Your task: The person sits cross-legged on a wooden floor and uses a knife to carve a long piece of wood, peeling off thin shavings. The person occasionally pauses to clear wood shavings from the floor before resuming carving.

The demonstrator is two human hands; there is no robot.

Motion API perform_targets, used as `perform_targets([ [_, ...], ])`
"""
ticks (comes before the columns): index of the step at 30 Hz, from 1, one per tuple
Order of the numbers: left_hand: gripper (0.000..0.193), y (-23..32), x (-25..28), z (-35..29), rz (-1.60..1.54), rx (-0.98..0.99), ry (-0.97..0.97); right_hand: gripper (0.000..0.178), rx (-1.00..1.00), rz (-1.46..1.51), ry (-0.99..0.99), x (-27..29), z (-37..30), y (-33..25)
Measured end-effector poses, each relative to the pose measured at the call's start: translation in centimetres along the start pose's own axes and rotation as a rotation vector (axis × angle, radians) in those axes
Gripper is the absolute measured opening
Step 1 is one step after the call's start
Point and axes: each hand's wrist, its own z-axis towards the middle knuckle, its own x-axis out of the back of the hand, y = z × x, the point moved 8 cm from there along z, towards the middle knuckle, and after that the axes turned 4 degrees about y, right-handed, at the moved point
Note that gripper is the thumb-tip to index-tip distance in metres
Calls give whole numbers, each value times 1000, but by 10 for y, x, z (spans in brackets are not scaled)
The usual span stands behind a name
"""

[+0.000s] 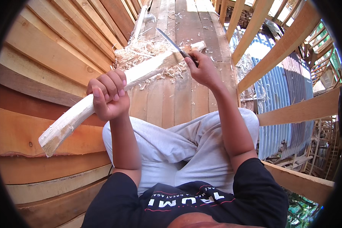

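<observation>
My left hand (108,93) grips a long, pale, peeled wooden stick (144,70) around its middle, holding it slanted from lower left to upper right. My right hand (203,68) holds a knife (171,41) by its dark handle. The thin blade points up and to the left and lies against the stick's far end. A heap of pale wood shavings (144,51) lies on the plank floor just under the stick's far end. I am sitting cross-legged in light grey trousers (178,142).
Stacked wooden planks (45,57) slope up on my left. The plank floor (178,98) runs ahead of me. Wooden rails (288,38) fence the right side, with corrugated metal roofing (281,87) below them.
</observation>
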Motion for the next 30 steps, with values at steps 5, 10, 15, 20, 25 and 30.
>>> perform_targets([
  [5,25,-5,26,-1,114,-45,451,22,33,74,99,-10,-1,19],
  [10,26,-1,21,10,68,-85,198,22,-31,171,74,-23,-7,14],
  [15,40,-3,3,15,89,-148,88,23,-65,230,41,-28,-3,24],
  [20,36,-3,23,7,228,-116,47,24,-158,204,-15,-33,-7,18],
  [25,29,-11,14,8,160,-109,3,36,-162,133,-34,-44,-2,38],
  [30,33,-13,13,-2,-41,-80,-4,69,-451,-109,115,-43,-9,31],
])
